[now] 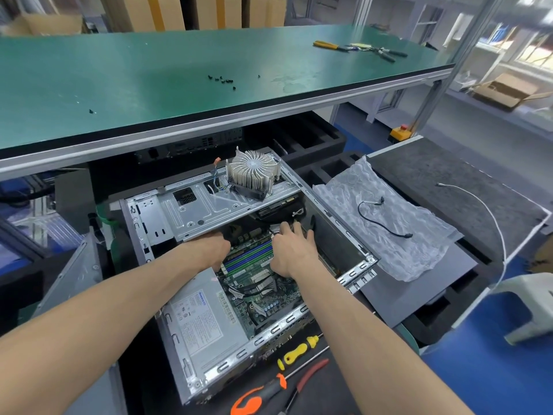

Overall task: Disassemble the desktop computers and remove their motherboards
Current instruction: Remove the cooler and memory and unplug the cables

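Both forearms reach forward into the open case [248,342], which lies on its side below the green table [149,85]. Left grip [209,250] goes under the edge of the metal drive cage [191,211]; its fingers are hidden there, so I cannot tell whether it grasps anything. Right grip [291,250] rests on the motherboard [266,295] with fingers spread forward, nearly straight, touching the cables [276,227] at the far end of the board; no clear grasp shows. Between the two grips run the blue memory slots [251,256]. Nearer than the left grip, the power supply [200,322] sits in the case beside the board. Beyond both grips, a round heatsink [251,175] stands on top of the cage. Nearer than the right grip, outside the case, lie a yellow screwdriver [296,353], an orange screwdriver [257,396] and red-handled pliers [308,378]. To the right of the right grip, a black cable [380,217] lies on a plastic bag [389,235]. Small black screws [223,80] are scattered on the table, far beyond the grips.
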The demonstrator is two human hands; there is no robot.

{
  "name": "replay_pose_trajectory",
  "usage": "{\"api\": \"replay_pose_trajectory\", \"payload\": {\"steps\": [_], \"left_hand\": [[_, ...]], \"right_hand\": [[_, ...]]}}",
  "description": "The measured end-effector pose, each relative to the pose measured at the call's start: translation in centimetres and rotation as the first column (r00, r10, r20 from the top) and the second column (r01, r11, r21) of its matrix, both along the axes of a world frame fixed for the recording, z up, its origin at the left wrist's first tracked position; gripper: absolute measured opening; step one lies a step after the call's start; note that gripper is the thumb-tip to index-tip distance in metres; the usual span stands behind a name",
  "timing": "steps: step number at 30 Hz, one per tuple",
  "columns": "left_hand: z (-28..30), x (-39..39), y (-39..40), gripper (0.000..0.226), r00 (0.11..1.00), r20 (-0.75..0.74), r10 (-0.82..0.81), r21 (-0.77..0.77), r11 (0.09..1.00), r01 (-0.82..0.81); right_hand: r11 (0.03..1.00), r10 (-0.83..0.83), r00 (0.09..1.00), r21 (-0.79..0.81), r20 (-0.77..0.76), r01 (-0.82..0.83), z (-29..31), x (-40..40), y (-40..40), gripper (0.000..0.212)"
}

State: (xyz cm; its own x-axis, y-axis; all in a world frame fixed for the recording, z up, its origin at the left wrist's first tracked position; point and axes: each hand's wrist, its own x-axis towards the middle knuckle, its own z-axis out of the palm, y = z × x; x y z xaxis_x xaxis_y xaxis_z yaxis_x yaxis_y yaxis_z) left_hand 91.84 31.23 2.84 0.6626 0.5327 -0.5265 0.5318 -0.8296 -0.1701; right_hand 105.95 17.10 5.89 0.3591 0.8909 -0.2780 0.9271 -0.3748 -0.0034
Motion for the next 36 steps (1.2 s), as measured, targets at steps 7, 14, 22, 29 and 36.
{"api": "replay_pose_trajectory", "payload": {"steps": [7,14,22,29,36], "left_hand": [[0.2,0.6,-0.5,0.029,0.999,-0.032,0.03,-0.016,0.999,-0.03],[0.7,0.8,-1.0,0.009,0.997,-0.072,0.003,0.034,0.999,0.0],[0.7,0.6,-1.0,0.029,0.998,-0.018,0.054,-0.003,0.999,-0.055],[0.6,0.0,-0.5,0.028,0.994,0.026,0.104,-0.046,0.994,-0.103],[0.4,-0.4,-0.4,0.014,0.98,0.087,0.179,-0.007,0.984,-0.179]], "right_hand": [[1.0,-0.006,1.0,-0.006,-0.003,0.006,-0.1,0.2,0.1,0.031],[1.0,0.0,1.0,-0.008,0.003,0.0,-0.1,0.2,0.1,0.033],[1.0,-0.006,1.0,-0.019,-0.003,0.006,-0.1,0.2,0.0,0.033],[0.999,-0.013,1.0,-0.029,0.001,0.013,0.1,0.0,0.0,0.031],[0.998,-0.056,0.998,-0.02,0.019,0.056,0.2,0.2,0.0,0.038]]}}
